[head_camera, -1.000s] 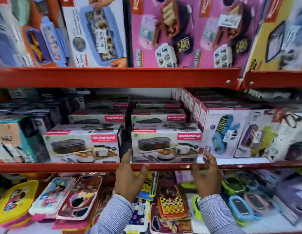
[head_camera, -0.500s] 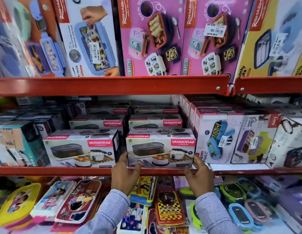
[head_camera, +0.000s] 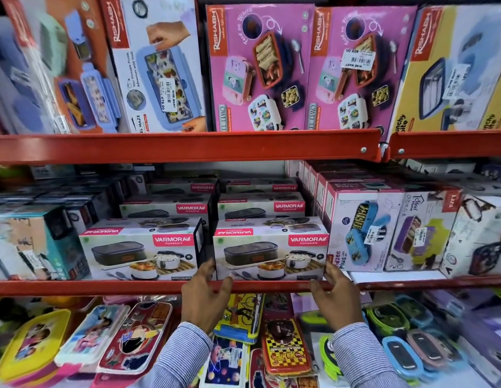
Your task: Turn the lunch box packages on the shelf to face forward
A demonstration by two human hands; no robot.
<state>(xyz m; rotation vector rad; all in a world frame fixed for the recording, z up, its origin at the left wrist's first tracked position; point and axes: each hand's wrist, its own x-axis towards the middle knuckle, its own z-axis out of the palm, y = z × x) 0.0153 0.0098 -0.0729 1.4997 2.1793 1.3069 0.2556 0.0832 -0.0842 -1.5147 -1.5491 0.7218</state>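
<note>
Lunch box packages fill the red middle shelf (head_camera: 103,287), most with printed fronts toward the camera. At the far left stands a teal box (head_camera: 33,242), partly blurred. Next to it sits the left white package (head_camera: 143,252), front face forward, its base at the shelf lip. The left hand (head_camera: 206,299) comes up from below in a striped sleeve (head_camera: 176,357); its fingers (head_camera: 208,268) are curled against the lower left corner of the right white package (head_camera: 270,254), thumb (head_camera: 225,285) lying over the shelf edge. This package stands square on the shelf, front face forward, just beside the left one with a narrow dark gap between them, and identical packages are stacked behind both. The right hand (head_camera: 334,299) presses the package's lower right corner, fingers spread along the side and bottom edge, so both hands grip the same package. Just beside it on the right stands a box picturing a blue lunch box (head_camera: 364,233), then a box with a purple one (head_camera: 420,233).
</note>
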